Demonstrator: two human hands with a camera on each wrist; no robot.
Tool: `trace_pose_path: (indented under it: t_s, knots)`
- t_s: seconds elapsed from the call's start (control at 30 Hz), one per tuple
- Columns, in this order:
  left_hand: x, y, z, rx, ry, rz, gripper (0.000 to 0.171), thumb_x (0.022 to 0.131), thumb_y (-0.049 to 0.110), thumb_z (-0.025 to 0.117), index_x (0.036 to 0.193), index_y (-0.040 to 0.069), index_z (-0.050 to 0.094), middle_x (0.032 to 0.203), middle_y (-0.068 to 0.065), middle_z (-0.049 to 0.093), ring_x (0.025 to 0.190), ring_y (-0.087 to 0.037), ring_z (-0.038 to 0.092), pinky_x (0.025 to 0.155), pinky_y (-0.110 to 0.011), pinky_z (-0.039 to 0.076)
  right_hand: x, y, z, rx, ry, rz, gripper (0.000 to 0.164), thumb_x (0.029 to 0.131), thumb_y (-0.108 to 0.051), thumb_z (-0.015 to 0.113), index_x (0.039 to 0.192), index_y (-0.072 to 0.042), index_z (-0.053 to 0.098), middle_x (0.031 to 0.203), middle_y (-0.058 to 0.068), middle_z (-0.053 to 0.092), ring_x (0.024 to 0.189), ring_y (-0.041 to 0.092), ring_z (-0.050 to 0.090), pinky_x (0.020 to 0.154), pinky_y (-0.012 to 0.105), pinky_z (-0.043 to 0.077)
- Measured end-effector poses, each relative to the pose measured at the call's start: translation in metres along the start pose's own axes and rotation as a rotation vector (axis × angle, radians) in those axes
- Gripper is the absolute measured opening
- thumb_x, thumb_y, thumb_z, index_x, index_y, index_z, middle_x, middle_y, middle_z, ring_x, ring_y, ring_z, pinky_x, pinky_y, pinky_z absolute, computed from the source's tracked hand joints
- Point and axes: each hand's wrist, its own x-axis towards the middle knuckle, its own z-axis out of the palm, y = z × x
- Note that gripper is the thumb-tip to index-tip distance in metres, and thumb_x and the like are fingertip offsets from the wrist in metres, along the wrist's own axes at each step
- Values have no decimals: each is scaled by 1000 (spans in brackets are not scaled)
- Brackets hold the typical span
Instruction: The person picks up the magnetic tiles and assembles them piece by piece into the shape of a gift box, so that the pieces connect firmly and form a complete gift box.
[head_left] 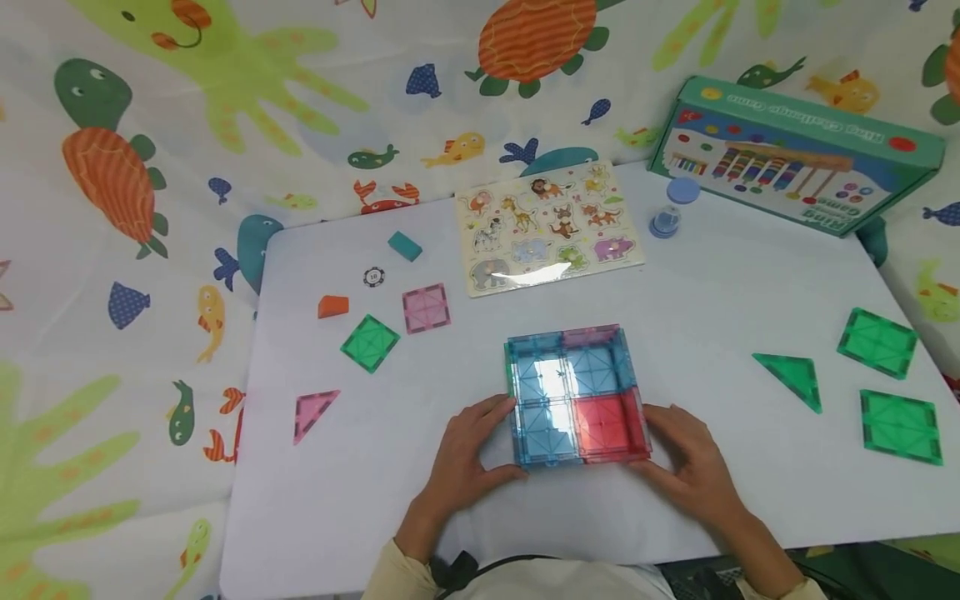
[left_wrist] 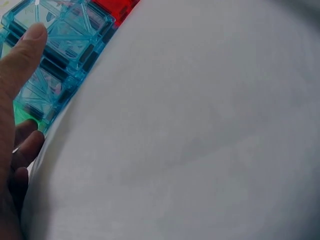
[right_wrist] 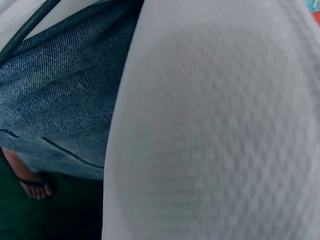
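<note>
On the white table stands a square box of clear magnetic tiles (head_left: 542,425), with blue, red, pink and green sides and a grid of blue and red squares showing from above. My left hand (head_left: 471,454) grips its front left corner, thumb along the front edge and fingers at the left side. In the left wrist view the thumb (left_wrist: 31,50) lies against the blue tiles (left_wrist: 62,37). My right hand (head_left: 693,467) holds the front right corner, beside the red tiles. The right wrist view shows mostly table cloth, and the right hand is out of it.
Loose green tiles (head_left: 900,425) lie at the right; pink (head_left: 426,308) and green (head_left: 370,342) ones at the left, near small blocks (head_left: 333,307) and a round chip (head_left: 373,277). Behind are an animal puzzle board (head_left: 551,229), a small jar (head_left: 665,222) and a game box (head_left: 795,158).
</note>
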Motion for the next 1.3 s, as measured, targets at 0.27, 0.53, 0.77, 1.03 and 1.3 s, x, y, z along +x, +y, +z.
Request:
trace_pose_path:
  t_s: [0.27, 0.53, 0.77, 1.03, 1.3]
  knots:
    - [-1, -13, -14, -211, 43, -77, 92, 75, 30, 80, 148, 10, 29, 144, 0, 42, 115, -15, 51, 88, -36, 43, -2, 4, 1, -21, -16, 16, 76, 61, -14, 87, 130, -14, 57, 125, 1, 60, 119, 12, 46, 108, 23, 21]
    - [0, -65, -73, 177, 365, -384, 75, 85, 28, 69, 148, 19, 30, 138, -3, 46, 121, -24, 44, 97, -45, 35, -5, 4, 3, -26, -21, 34, 77, 59, -14, 88, 130, -14, 57, 126, 2, 59, 121, 11, 45, 109, 22, 20]
    - [10, -103, -108, 361, 242, -661, 89, 85, 38, 66, 153, 25, 9, 156, -6, 18, 139, -32, 20, 101, -63, 22, -5, 6, 2, -49, -31, 55, 75, 62, -18, 88, 130, -16, 56, 127, 0, 59, 121, 14, 45, 109, 25, 20]
    - [14, -115, -105, 357, 246, -690, 84, 83, 41, 67, 151, 24, 21, 142, -12, 43, 126, -38, 35, 92, -60, 27, -6, 7, -1, -71, -8, 15, 75, 61, -19, 88, 129, -16, 57, 126, 0, 60, 119, 13, 48, 109, 24, 20]
    - [16, -93, -98, 310, 337, -534, 84, 72, 44, 76, 143, 18, 39, 121, -7, 60, 105, -32, 51, 83, -55, 32, -4, 5, 2, -81, -3, 14, 74, 62, -20, 87, 130, -17, 57, 126, -1, 60, 118, 15, 50, 108, 31, 24]
